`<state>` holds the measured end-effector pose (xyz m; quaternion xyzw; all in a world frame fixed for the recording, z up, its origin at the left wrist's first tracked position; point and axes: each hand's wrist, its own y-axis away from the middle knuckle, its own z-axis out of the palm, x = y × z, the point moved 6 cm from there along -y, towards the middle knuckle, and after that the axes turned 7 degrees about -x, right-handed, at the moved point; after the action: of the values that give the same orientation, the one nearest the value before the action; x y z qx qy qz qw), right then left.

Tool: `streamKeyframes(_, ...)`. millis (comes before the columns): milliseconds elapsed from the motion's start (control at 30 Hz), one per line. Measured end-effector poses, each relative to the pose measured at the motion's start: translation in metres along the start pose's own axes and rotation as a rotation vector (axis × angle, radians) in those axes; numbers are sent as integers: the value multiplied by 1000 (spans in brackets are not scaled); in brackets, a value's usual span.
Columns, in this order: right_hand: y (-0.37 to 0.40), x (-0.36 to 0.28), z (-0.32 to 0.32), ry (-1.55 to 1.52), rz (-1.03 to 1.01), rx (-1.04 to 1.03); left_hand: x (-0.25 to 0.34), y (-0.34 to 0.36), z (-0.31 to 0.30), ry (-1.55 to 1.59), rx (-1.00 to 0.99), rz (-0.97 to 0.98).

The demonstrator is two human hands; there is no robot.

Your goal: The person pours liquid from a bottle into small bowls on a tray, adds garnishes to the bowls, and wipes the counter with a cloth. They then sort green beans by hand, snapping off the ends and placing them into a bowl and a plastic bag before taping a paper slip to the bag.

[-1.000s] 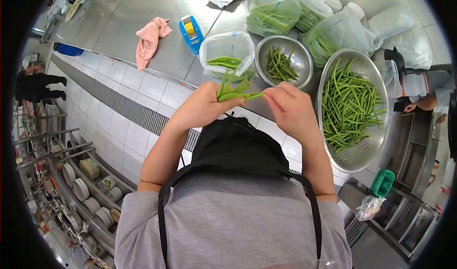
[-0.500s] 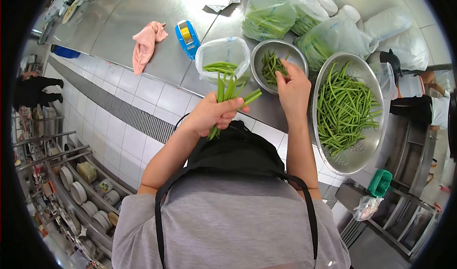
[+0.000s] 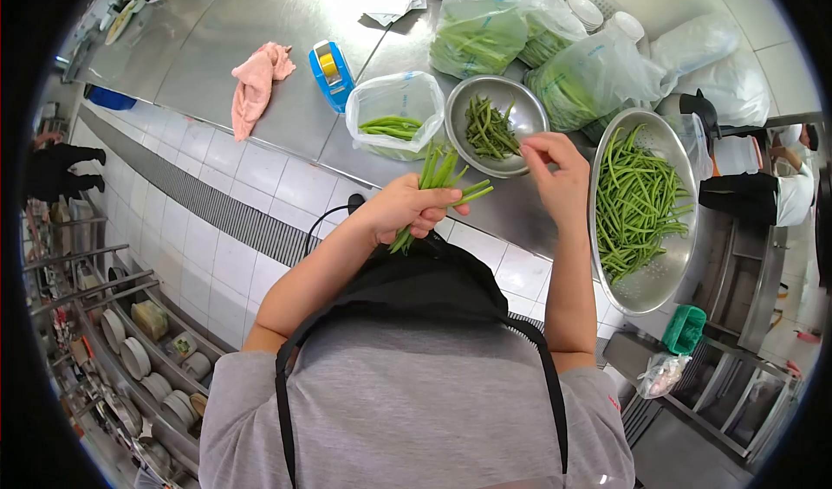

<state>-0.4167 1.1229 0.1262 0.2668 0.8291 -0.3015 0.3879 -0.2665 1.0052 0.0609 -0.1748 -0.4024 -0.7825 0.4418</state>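
My left hand point(image 3: 406, 210) is closed around a bunch of green beans point(image 3: 442, 173), whose ends stick out above and below the fist. Just past it, a clear plastic bag point(image 3: 394, 99) stands open with long green beans inside. My right hand point(image 3: 559, 173) is at the right rim of a steel bowl point(image 3: 536, 116), its thumb and fingers pinched together. Whatever is between those fingertips is too small to tell. Short, darker bean pieces point(image 3: 490, 129) lie in the bowl. Right of my right forearm is an oval steel colander point(image 3: 637, 298) full of green beans point(image 3: 641, 203).
Behind the bowl stand plastic bags of green beans point(image 3: 477, 43). A blue tape dispenser point(image 3: 332, 75) and a pink cloth point(image 3: 256, 90) lie on the steel counter point(image 3: 204, 82). Shelves with dishes point(image 3: 134, 359) are at lower left. Another person point(image 3: 763, 190) is at far right.
My right hand has drawn back from inside the bowl to its right rim. The colander sits a little farther right. My left hand still grips the beans, and the view has shifted slightly.
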Motion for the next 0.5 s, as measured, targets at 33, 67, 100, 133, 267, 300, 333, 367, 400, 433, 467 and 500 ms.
streamKeyframes(33, 1, -14, 3, -19, -138, -44, 0, -2, 0, -4, -3, -1)
streamKeyframes(67, 2, -22, 3, -18, -134, -36, 0, -4, 1, -12, -14, -17)
streamKeyframes(100, 4, -40, 14, 33, -234, -169, -1, -5, 3, -22, -26, -36)
streamKeyframes(133, 8, -52, 24, 85, -333, -302, 0, -6, 6, -31, -31, -43)
streamKeyframes(267, 11, -56, 38, 406, -481, -445, 3, -7, 10, -123, -38, -51)
streamKeyframes(300, 12, -54, 37, 371, -469, -438, 4, -7, 10, -138, -56, -51)
streamKeyframes(333, 13, -52, 37, 337, -457, -433, 5, -4, 9, -142, -53, -52)
streamKeyframes(367, 15, -53, 40, 334, -458, -429, 8, -2, 9, -107, -47, -50)
streamKeyframes(400, 14, -48, 39, 136, -299, -396, 10, 0, 8, -72, -42, -48)
streamKeyframes(433, 13, -39, 38, -61, -139, -361, 11, 1, 8, -75, -38, -47)
streamKeyframes(467, 14, -36, 40, -64, -143, -360, 12, 1, 8, -64, -37, -45)
streamKeyframes(500, 11, -23, 34, -191, -32, -219, 13, 2, 8, -53, -34, -40)
